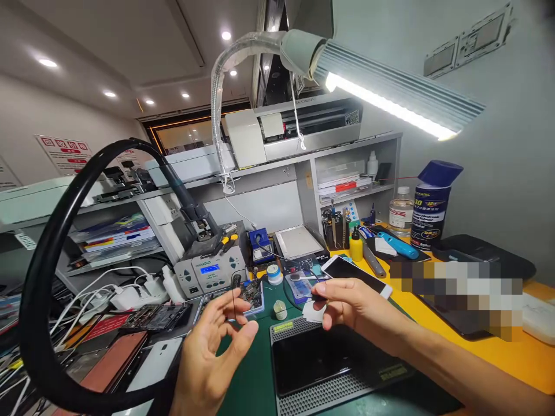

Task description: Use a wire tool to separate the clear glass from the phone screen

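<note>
My left hand (214,346) is raised over the left side of the green mat (247,370), fingers half curled and thumb apart from them. A thin dark strand passes by its fingertips; whether it is held cannot be told. My right hand (347,300) pinches a small dark piece (318,297) between thumb and fingers, its kind unclear. Below the right hand, a black phone (303,361) lies face up on a grey perforated pad (321,398). Close by stand a small open jar (280,311) and a white-screened phone (353,277).
A hot-air station (212,274) and heating plate (301,245) stand at the back. A black hose (32,277) loops at left beside stacked phones (115,361). An arm lamp (390,86) hangs overhead. A spray can (430,216) and yellow bottle (356,245) stand at right.
</note>
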{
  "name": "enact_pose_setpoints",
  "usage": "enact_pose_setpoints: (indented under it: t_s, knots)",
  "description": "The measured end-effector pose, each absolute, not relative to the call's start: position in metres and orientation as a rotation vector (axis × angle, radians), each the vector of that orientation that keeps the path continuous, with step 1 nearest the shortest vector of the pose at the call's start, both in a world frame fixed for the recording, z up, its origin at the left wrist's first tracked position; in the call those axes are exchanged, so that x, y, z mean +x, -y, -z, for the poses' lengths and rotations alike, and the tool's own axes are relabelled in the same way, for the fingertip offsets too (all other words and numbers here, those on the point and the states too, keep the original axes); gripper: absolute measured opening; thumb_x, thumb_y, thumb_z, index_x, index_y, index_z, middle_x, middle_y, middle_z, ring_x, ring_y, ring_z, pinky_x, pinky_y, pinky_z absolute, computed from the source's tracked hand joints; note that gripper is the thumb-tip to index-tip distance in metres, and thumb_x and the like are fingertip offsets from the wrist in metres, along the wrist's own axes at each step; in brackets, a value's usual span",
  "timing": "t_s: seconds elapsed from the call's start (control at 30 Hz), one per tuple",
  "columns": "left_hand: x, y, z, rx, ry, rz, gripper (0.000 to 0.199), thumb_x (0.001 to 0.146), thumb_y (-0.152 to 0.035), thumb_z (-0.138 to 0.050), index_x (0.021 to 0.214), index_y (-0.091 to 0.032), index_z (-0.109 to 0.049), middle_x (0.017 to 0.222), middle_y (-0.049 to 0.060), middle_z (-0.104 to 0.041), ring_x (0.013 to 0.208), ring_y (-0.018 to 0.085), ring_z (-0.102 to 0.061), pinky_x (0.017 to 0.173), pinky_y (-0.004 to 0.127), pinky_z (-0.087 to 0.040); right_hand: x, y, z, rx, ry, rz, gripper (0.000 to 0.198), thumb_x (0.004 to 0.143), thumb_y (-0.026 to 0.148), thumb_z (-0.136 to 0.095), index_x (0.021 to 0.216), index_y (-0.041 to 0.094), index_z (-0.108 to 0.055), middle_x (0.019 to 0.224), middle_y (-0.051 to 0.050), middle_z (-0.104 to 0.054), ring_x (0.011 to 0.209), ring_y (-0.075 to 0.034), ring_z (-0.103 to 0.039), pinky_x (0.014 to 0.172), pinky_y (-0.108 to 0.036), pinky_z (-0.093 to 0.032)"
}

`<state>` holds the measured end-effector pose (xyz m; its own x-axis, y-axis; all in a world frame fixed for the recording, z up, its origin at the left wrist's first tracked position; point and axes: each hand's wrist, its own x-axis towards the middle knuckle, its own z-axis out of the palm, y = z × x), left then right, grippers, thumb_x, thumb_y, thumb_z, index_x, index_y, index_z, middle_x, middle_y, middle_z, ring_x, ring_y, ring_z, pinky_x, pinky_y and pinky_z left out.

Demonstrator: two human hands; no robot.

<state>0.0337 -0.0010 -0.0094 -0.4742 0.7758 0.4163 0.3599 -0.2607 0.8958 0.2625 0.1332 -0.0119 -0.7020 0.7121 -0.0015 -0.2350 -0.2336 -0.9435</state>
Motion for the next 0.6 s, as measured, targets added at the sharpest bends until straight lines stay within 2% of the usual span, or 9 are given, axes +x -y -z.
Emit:
enact_pose_setpoints:
  t_s: [0.07, 0.2, 0.33, 0.5, 0.6]
  knots:
    - [0.053, 0.002, 0.008, 1.169, -1.588, -1.781, 0.050, 0.077, -0.053, -0.079, 0.109, -0.015, -0.073, 0.090, 0.009, -0.071, 0.064, 0.015, -0.060, 0.053, 0.025, -0.047, 0.260, -0.127, 0.011, -0.580, 1.370, -2.005, 0.032, 0.084, 0.047, -0.080, 0.093, 0.016, -0.076, 0.087, -0.004, -0.073, 0.064, -0.013, -0.068, 0.071, -0.028, -0.053]
    - [0.086, -0.002, 0.010, 1.016, -1.504, -1.757, 0.051, 0.071, -0.058, -0.083, 0.099, -0.015, -0.078, 0.060, -0.001, -0.057, 0.049, 0.010, -0.045, 0.041, 0.020, -0.033, 0.254, -0.115, 0.012, -0.556, 1.340, -2.042, 0.032, 0.084, 0.048, -0.079, 0.093, 0.017, -0.077, 0.087, -0.003, -0.072, 0.064, -0.012, -0.066, 0.070, -0.027, -0.052]
    - [0.105, -0.008, 0.015, 1.023, -1.542, -1.808, 0.044, 0.075, -0.057, -0.079, 0.089, -0.016, -0.078, 0.063, 0.002, -0.062, 0.046, 0.009, -0.043, 0.037, 0.021, -0.029, 0.249, -0.110, 0.017, -0.528, 1.361, -2.041, 0.035, 0.083, 0.051, -0.079, 0.094, 0.018, -0.077, 0.088, -0.003, -0.071, 0.066, -0.012, -0.065, 0.070, -0.027, -0.052]
    - [0.100, -0.010, 0.015, 1.105, -1.596, -1.880, 0.037, 0.083, -0.052, -0.074, 0.088, -0.016, -0.077, 0.049, -0.004, -0.051, 0.044, 0.010, -0.042, 0.040, 0.021, -0.032, 0.249, -0.109, 0.019, -0.540, 1.475, -1.966, 0.041, 0.084, 0.054, -0.077, 0.095, 0.015, -0.075, 0.089, -0.006, -0.071, 0.064, -0.013, -0.065, 0.069, -0.030, -0.054]
    - [0.076, -0.009, 0.007, 1.184, -1.624, -1.988, 0.029, 0.087, -0.047, -0.070, 0.087, -0.018, -0.074, 0.062, 0.000, -0.064, 0.051, 0.010, -0.049, 0.045, 0.020, -0.036, 0.255, -0.111, 0.016, -0.590, 1.578, -1.840, 0.044, 0.081, 0.052, -0.080, 0.106, 0.015, -0.074, 0.087, -0.003, -0.071, 0.063, -0.016, -0.068, 0.069, -0.034, -0.054]
